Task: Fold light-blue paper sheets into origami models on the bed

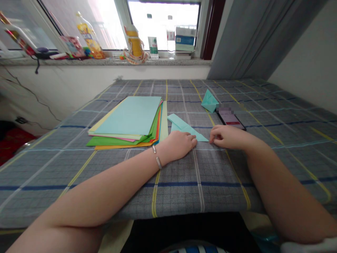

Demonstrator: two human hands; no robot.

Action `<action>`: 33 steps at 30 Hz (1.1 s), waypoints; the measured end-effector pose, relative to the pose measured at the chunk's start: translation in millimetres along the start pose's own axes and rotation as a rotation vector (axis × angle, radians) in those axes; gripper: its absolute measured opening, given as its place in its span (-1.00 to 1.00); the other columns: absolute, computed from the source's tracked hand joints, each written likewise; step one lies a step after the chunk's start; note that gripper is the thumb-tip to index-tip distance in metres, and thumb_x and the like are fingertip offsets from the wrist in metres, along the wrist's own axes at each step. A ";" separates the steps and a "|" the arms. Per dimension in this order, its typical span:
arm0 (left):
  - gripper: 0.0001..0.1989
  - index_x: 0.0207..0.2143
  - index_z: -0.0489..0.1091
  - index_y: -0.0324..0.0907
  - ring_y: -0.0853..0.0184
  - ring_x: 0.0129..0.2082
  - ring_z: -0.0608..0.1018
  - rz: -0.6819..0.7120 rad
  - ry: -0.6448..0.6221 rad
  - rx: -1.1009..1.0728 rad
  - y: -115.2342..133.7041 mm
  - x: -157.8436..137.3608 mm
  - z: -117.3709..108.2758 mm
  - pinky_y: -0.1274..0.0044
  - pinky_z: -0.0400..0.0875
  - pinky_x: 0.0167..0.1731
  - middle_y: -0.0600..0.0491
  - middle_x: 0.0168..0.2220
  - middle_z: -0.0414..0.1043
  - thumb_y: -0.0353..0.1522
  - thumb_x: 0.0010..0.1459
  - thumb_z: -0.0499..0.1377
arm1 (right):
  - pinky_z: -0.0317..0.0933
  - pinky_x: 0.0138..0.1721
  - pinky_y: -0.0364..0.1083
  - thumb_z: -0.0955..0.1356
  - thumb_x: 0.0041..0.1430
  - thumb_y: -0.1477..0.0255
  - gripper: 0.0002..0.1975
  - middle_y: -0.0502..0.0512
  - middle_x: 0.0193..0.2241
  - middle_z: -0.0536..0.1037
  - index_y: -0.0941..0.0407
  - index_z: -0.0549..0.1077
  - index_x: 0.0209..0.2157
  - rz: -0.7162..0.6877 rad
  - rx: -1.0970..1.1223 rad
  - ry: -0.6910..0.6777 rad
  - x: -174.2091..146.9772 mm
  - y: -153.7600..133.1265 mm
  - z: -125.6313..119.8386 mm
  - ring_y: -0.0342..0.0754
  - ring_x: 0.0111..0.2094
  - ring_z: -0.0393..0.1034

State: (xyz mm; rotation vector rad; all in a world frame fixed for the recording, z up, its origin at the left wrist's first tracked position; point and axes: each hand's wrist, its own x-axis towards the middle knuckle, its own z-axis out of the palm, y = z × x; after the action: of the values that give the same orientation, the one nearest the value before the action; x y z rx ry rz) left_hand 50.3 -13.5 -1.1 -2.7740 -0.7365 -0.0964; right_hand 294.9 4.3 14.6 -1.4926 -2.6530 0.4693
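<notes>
A folded piece of turquoise paper [181, 123] lies on the checked cloth, its long point stretching to the right. My left hand [180, 143] rests flat over its near edge, fingers extended and pressing down, hiding part of the sheet. At the sharp right tip, my right hand [223, 136] has its thumb and fingers curled together in a pinch on the paper. Beyond the right hand stands a folded turquoise paper shape [210, 101] with pointed corners. A phone [231, 118] with a lit screen lies between that shape and my right wrist.
Left of the folded piece is a stack of coloured paper [129, 116], pale blue on top. The checked cloth [173, 189] covers the table. Bottles, a yellow cup [135, 44], a tube and boxes line the windowsill [105, 62]. A grey curtain [244, 38] hangs at the right.
</notes>
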 end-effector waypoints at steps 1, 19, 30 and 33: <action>-0.81 -0.19 0.42 -0.27 0.23 -0.19 0.58 -0.022 0.015 -0.019 -0.8 -0.1 1.5 0.46 0.41 -0.37 -0.10 -0.14 0.52 -0.46 0.28 0.01 | 0.22 -0.32 -0.10 0.34 0.04 0.48 -0.88 0.07 -0.32 0.55 0.06 0.55 -0.42 0.042 0.027 0.010 1.4 -0.5 0.9 -0.05 -0.35 0.42; -0.58 0.19 0.20 -0.25 0.16 0.22 0.31 -0.143 0.145 -0.339 -13.7 17.0 34.6 0.20 0.11 0.24 -0.14 0.20 0.28 -0.34 0.31 0.00 | 0.09 -0.47 -0.11 0.39 0.01 0.11 -0.70 0.03 -0.49 0.54 0.07 0.40 -0.50 0.228 0.104 0.092 23.4 -10.5 18.6 -0.06 -0.43 0.38; -0.67 0.08 0.32 -0.20 0.17 0.07 0.41 -0.180 0.151 -0.318 -14.7 27.2 28.9 0.12 0.07 0.25 -0.09 0.01 0.37 -0.34 0.29 0.09 | 0.05 -0.45 -0.10 0.27 0.17 0.21 -0.71 0.04 -0.50 0.50 0.07 0.35 -0.53 0.163 0.108 0.075 24.4 -12.8 15.7 -0.08 -0.45 0.32; -0.69 0.04 0.33 -0.21 0.18 0.06 0.40 -0.172 0.195 -0.355 -15.4 26.8 28.6 0.16 0.08 0.25 -0.08 -0.03 0.37 -0.36 0.26 0.13 | 0.06 -0.45 -0.11 0.33 0.08 0.24 -0.80 0.01 -0.49 0.48 0.07 0.34 -0.48 0.133 0.156 0.076 23.6 -13.3 18.0 -0.09 -0.46 0.31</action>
State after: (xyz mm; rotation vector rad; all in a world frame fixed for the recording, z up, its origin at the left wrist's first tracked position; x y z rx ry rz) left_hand 65.8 20.0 -21.3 -2.9598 -0.9867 -0.5756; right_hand 267.9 13.5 -0.9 -1.6112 -2.4092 0.6006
